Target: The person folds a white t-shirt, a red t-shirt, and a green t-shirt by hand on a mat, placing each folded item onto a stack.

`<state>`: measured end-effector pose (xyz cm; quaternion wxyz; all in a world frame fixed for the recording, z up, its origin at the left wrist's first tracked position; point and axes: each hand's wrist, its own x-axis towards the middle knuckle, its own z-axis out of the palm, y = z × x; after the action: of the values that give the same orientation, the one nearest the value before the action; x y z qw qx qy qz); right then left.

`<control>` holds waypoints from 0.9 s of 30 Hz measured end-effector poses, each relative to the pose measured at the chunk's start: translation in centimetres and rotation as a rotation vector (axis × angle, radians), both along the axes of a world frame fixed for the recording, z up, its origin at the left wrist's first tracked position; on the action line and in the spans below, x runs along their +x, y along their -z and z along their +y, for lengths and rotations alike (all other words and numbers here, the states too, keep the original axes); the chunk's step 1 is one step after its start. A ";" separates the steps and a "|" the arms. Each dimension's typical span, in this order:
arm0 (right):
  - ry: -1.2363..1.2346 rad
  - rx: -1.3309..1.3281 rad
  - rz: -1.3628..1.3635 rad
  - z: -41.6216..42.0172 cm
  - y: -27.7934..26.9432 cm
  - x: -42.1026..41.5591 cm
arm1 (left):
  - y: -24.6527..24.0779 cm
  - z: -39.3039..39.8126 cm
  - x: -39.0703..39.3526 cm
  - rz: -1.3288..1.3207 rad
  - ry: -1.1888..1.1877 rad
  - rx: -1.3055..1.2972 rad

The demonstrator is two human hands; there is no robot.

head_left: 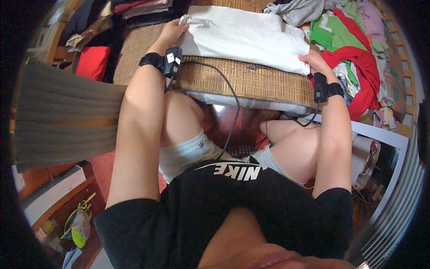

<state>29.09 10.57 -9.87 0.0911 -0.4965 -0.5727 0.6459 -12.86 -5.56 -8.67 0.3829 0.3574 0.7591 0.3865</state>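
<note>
A white cloth garment [238, 35], folded into a long strip, lies stretched across a woven mat [215, 72] in front of me. My left hand [173, 32] pinches its left end, where the fabric bunches a little near the thumb. At the lower right corner, my right hand [315, 62] grips the cloth with the thumb on top and the fingers mostly hidden. Each wrist wears a strapped black device with a cable.
A heap of mixed clothes [352, 50], red, green and grey, sits right of the mat. Stacked folded clothes [144, 11] lie at the back left. A grey-brown curtain [67, 117] hangs left. A black cable [235, 97] loops between my arms. A white-framed panel [399, 161] stands low right.
</note>
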 end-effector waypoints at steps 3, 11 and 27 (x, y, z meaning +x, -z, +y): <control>0.120 0.091 0.266 -0.1 -0.4 -0.3 | 0.2 1.4 0.4 -0.209 -0.054 0.376; 0.298 0.184 0.121 2.2 1.1 -1.7 | 2.7 4.1 0.1 0.196 -0.044 -0.035; -0.559 0.562 -0.629 2.2 0.1 1.6 | 0.1 -1.0 -2.1 0.495 0.298 -0.409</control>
<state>30.74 12.75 -10.01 -0.1318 -0.4510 -0.8352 0.2857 -14.96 -6.58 -8.72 0.3031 0.4633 0.8300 0.0680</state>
